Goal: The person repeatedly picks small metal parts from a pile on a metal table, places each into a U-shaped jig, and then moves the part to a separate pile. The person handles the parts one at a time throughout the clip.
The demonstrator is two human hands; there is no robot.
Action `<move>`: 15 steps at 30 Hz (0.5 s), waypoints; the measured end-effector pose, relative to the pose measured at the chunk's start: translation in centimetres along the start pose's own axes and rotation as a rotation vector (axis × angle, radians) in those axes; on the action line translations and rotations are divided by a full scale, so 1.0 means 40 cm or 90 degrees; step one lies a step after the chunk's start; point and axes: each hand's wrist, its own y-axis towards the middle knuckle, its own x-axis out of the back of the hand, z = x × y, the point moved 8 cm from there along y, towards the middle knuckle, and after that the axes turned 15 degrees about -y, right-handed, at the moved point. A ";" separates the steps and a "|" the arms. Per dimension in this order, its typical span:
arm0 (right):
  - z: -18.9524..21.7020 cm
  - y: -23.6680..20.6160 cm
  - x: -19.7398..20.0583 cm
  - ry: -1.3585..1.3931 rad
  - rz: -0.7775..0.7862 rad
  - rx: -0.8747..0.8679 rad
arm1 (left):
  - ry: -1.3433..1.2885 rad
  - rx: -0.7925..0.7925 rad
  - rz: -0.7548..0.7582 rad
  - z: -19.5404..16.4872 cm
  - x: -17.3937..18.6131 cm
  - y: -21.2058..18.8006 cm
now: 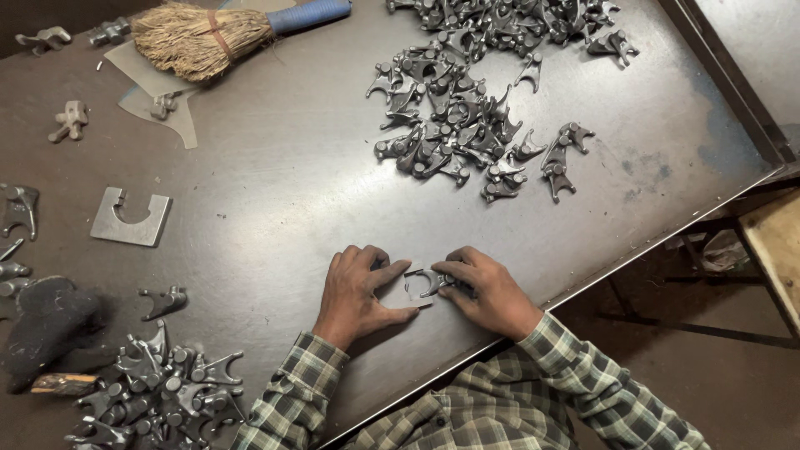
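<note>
Both my hands rest on the dark metal table (275, 192) near its front edge. My left hand (357, 292) lies flat with fingers spread, thumb and forefinger around a thin flat metal plate (414, 283) with a notch. My right hand (483, 290) grips a small grey forked metal casting (433, 282) and holds it against that plate. Both sleeves are green plaid.
A large heap of the same forked castings (467, 92) lies at the back right, another heap (158, 387) at the front left. A square notched plate (131, 218), a straw brush with a blue handle (225, 29) and a dark cloth (46, 321) lie on the left. The table edge runs diagonally at right.
</note>
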 end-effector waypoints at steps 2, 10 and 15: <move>-0.025 -0.005 -0.003 0.017 0.006 0.011 | 0.002 -0.003 0.001 0.001 -0.001 -0.001; -0.250 -0.016 0.043 0.609 -0.086 -0.144 | -0.004 0.009 0.007 0.014 -0.008 -0.002; -0.225 0.063 0.139 -0.257 -0.218 -0.158 | -0.001 0.011 0.007 0.006 -0.006 0.001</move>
